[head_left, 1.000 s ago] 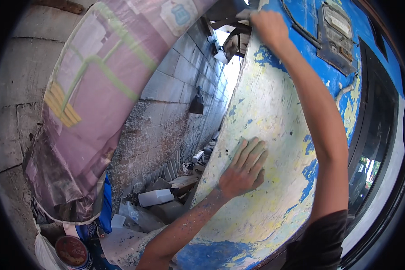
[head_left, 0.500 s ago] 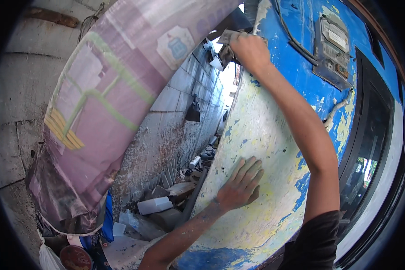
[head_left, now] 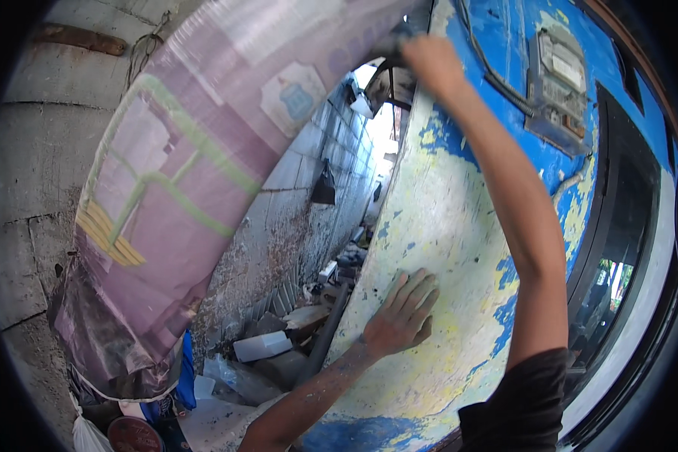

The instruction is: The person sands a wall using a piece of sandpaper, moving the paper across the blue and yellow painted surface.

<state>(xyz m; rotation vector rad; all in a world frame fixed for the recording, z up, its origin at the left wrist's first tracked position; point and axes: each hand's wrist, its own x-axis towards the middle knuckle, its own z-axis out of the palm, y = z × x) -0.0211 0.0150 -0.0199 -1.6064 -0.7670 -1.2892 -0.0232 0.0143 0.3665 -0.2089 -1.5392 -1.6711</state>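
A grey block wall point(head_left: 279, 233) runs back along a cluttered gap point(head_left: 285, 330), a black bag point(head_left: 324, 187) hanging on it, and a purple banner point(head_left: 181, 184) hangs to our left. The painted wall point(head_left: 444, 218) stands to the right of the gap. Its long axis runs upward, its left edge leaning rightward toward the top. The surface looks pale and worn, mottled white and yellow, with flaking blue at the bottom, right and top. Our left hand point(head_left: 401, 316) lies flat on it, fingers extended and slightly spread. Our right hand point(head_left: 434, 64) is curled at the upper left edge, blurred beside a dark shape point(head_left: 394, 47); we cannot tell whether it holds anything.
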